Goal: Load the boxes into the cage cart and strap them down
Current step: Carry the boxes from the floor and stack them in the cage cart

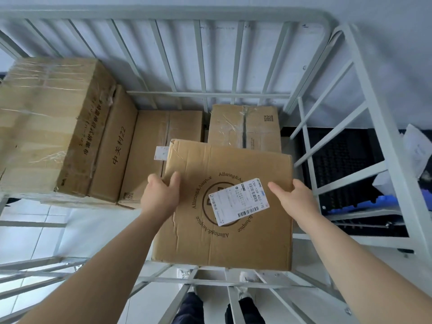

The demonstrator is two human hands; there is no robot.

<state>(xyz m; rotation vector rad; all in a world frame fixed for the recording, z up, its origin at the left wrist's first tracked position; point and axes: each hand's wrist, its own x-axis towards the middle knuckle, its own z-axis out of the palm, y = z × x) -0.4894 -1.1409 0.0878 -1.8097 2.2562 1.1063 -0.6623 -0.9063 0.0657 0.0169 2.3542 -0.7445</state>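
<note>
From the head camera, the person holds a brown cardboard box with a ring-shaped logo (222,230) over the near side of the pale grey barred cage cart (163,14); it is not yet set down. The left hand (161,195) curls round its left edge, thumb on top. The right hand (292,197) clamps the right edge, thumb laid along the top face.

Both hands grip creased, softened card, so I'd worry it slips or tips going down. Its far edge could also catch on the tape-sealed brown carton at the back (244,127) and leave it sitting crooked.

Already inside the cart are a tall brown carton wrapped in clear tape (46,127) on the left, a printed brown carton (117,146) against it, and a lower plain carton (161,136) beside that. The black ribbed cart floor (339,164) shows at the right. I see no strap.
</note>
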